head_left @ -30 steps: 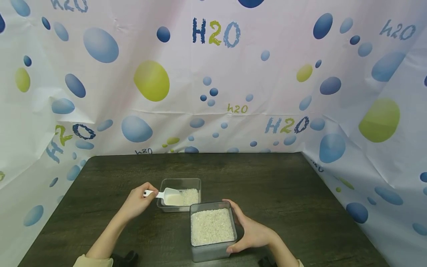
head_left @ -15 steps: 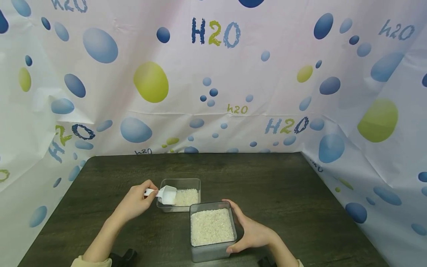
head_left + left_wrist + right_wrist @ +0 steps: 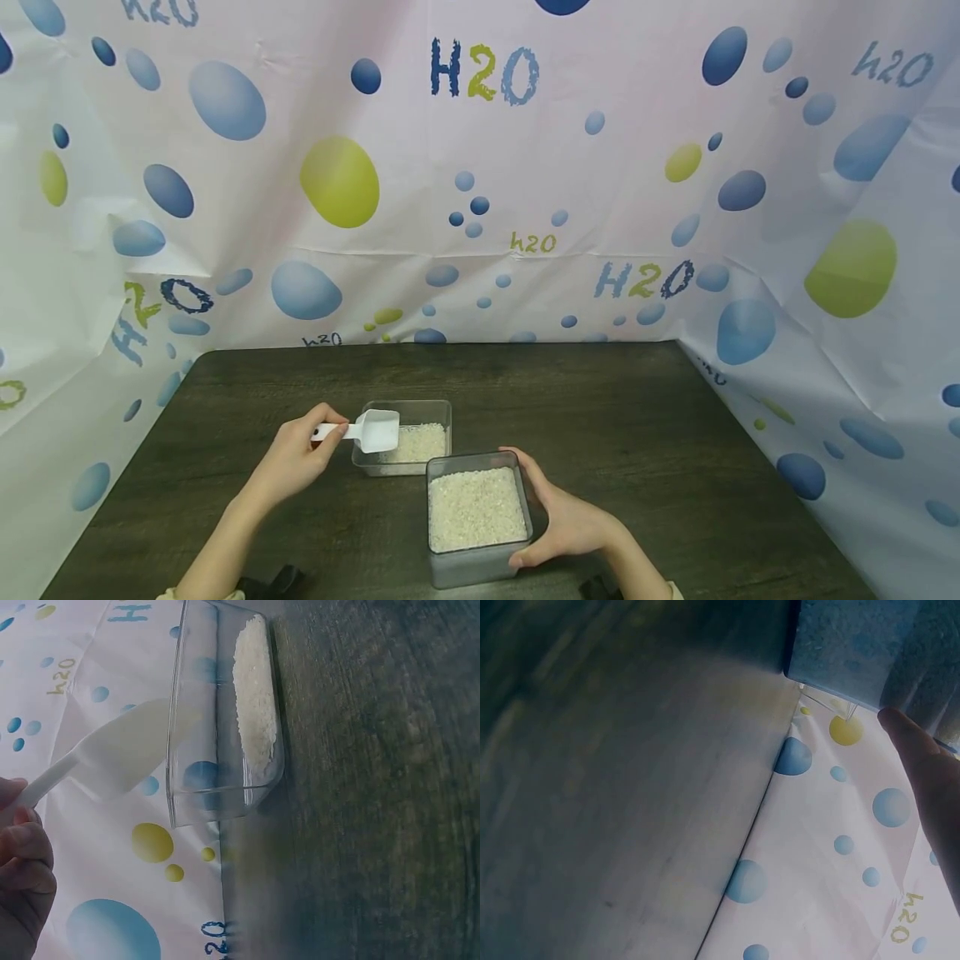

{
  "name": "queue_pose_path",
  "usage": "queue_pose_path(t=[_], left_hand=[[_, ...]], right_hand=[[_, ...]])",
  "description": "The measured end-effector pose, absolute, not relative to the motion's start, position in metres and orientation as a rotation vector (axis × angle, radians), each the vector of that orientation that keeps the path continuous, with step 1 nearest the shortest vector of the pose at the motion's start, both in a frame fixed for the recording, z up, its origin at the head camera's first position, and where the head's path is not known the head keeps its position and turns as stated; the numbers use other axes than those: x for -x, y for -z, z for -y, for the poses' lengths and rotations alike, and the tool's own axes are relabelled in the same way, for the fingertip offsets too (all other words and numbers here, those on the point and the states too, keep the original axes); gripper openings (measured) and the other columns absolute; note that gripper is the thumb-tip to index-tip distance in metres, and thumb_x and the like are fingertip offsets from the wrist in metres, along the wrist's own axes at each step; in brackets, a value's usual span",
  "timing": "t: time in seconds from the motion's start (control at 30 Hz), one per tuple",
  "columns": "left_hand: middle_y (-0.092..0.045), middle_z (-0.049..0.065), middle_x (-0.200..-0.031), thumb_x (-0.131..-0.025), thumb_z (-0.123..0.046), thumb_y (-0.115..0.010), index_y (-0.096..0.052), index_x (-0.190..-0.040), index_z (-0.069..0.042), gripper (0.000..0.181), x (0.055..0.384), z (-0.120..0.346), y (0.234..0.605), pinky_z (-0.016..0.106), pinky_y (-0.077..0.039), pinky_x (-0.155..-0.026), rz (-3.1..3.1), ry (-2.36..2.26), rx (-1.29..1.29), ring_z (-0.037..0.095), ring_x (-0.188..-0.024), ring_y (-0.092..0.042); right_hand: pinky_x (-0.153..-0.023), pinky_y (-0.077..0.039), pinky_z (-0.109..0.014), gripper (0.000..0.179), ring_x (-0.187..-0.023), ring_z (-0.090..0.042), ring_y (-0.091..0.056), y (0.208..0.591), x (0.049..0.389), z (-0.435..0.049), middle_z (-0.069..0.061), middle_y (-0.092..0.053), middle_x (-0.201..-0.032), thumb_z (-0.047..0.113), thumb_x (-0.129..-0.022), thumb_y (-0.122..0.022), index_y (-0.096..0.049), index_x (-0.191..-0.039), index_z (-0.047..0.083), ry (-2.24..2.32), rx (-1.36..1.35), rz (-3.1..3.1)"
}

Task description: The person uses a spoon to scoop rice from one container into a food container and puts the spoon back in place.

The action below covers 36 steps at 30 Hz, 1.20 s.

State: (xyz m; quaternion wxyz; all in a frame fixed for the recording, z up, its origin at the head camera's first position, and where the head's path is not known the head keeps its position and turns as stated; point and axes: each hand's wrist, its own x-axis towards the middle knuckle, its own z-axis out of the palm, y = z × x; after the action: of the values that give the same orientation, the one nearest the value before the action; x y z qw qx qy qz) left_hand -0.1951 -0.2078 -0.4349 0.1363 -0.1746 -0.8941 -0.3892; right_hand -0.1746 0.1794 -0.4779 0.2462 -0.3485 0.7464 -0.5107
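My left hand (image 3: 296,454) pinches a white plastic scoop (image 3: 377,431) by its handle, over the left part of a clear rectangular container (image 3: 405,411). White rice (image 3: 422,442) lies low in that container, heaped toward its right side. In the left wrist view the scoop (image 3: 124,750) is above the container's rim (image 3: 172,750). My right hand (image 3: 570,521) grips the right side of a grey see-through square container (image 3: 472,568), thumb at the near side and fingers at the far side. Rice (image 3: 478,510) fills it almost to the rim.
Both containers stand on a dark wood-grain table (image 3: 585,400), the clear one behind and left of the grey one. A white curtain (image 3: 420,167) with blue and green dots hangs behind the table and at both sides.
My left hand first drew the scoop leftward from the rice and turned it, then lifted it a little, up above the clear container. My right hand and the grey container have kept still.
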Motion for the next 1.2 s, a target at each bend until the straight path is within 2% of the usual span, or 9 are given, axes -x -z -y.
queue_pose_path(t=[0.13, 0.37, 0.53, 0.67, 0.77, 0.87, 1.03, 1.2], left_hand=[[-0.050, -0.001, -0.067, -0.094, -0.002, -0.061, -0.064, -0.095, -0.003, 0.003, 0.193, 0.207, 0.437, 0.024, -0.036, -0.045, 2.542, 1.154, 0.430, 0.004, -0.053, -0.039], [-0.055, 0.003, -0.068, -0.096, -0.008, -0.060, -0.064, -0.099, -0.001, 0.008, 0.191, 0.202, 0.442, 0.024, -0.038, -0.046, 2.556, 1.305, 0.240, 0.006, -0.053, -0.044], [-0.051, 0.003, -0.064, -0.099, -0.011, -0.057, -0.061, -0.103, 0.003, 0.014, 0.186, 0.196, 0.440, 0.024, -0.038, -0.044, 2.511, 1.551, 0.172, 0.008, -0.048, -0.046], [-0.050, 0.002, -0.064, -0.100, -0.010, -0.056, -0.059, -0.101, 0.005, 0.015, 0.180, 0.189, 0.433, 0.024, -0.039, -0.045, 2.417, 1.720, 0.219, 0.009, -0.048, -0.045], [-0.050, 0.000, -0.064, -0.100, -0.008, -0.055, -0.058, -0.099, 0.007, 0.015, 0.174, 0.183, 0.425, 0.024, -0.040, -0.046, 2.350, 1.806, 0.273, 0.009, -0.048, -0.045], [-0.050, -0.002, -0.065, -0.100, -0.007, -0.054, -0.057, -0.099, 0.008, 0.015, 0.169, 0.178, 0.416, 0.024, -0.040, -0.047, 2.303, 1.850, 0.338, 0.008, -0.048, -0.045], [-0.049, -0.003, -0.064, -0.101, -0.006, -0.053, -0.057, -0.100, 0.007, 0.013, 0.159, 0.171, 0.401, 0.027, -0.038, -0.044, 2.273, 1.869, 0.496, 0.009, -0.047, -0.043], [-0.046, -0.002, -0.060, -0.099, -0.004, -0.054, -0.059, -0.098, 0.000, 0.006, 0.149, 0.163, 0.387, 0.026, -0.033, -0.037, 2.296, 1.808, 0.648, 0.008, -0.045, -0.040]], right_hand=[[-0.104, -0.026, -0.068, 0.113, -0.143, -0.051, 0.002, 0.478, 0.175, -0.179, -0.025, 0.015, -0.157, 0.032, -0.083, -0.079, 0.009, -0.154, 0.034, 1.398, 0.965, -2.033], [-0.104, -0.023, -0.071, 0.113, -0.142, -0.053, 0.008, 0.477, 0.176, -0.180, -0.026, 0.019, -0.156, 0.033, -0.083, -0.079, 0.010, -0.153, 0.035, 1.395, 0.966, -2.035], [-0.104, -0.025, -0.071, 0.112, -0.141, -0.053, 0.007, 0.477, 0.177, -0.180, -0.026, 0.019, -0.156, 0.033, -0.083, -0.078, 0.010, -0.153, 0.035, 1.392, 0.970, -2.035], [-0.105, -0.027, -0.067, 0.112, -0.142, -0.051, 0.002, 0.477, 0.177, -0.180, -0.024, 0.016, -0.157, 0.031, -0.083, -0.079, 0.009, -0.153, 0.033, 1.406, 0.973, -2.035], [-0.108, -0.030, -0.057, 0.113, -0.143, -0.045, -0.008, 0.477, 0.176, -0.180, -0.021, 0.007, -0.158, 0.029, -0.082, -0.080, 0.008, -0.154, 0.033, 1.419, 0.961, -2.031], [-0.109, -0.031, -0.049, 0.112, -0.143, -0.040, -0.013, 0.477, 0.175, -0.180, -0.017, 0.003, -0.158, 0.028, -0.082, -0.080, 0.007, -0.154, 0.034, 1.427, 0.952, -2.023], [-0.109, -0.029, -0.053, 0.113, -0.142, -0.041, -0.012, 0.479, 0.174, -0.181, -0.018, 0.002, -0.158, 0.027, -0.083, -0.079, 0.008, -0.154, 0.033, 1.431, 0.971, -2.019], [-0.109, -0.026, -0.059, 0.113, -0.143, -0.045, -0.006, 0.479, 0.173, -0.179, -0.021, 0.009, -0.158, 0.027, -0.083, -0.080, 0.009, -0.154, 0.032, 1.426, 0.969, -2.021]])
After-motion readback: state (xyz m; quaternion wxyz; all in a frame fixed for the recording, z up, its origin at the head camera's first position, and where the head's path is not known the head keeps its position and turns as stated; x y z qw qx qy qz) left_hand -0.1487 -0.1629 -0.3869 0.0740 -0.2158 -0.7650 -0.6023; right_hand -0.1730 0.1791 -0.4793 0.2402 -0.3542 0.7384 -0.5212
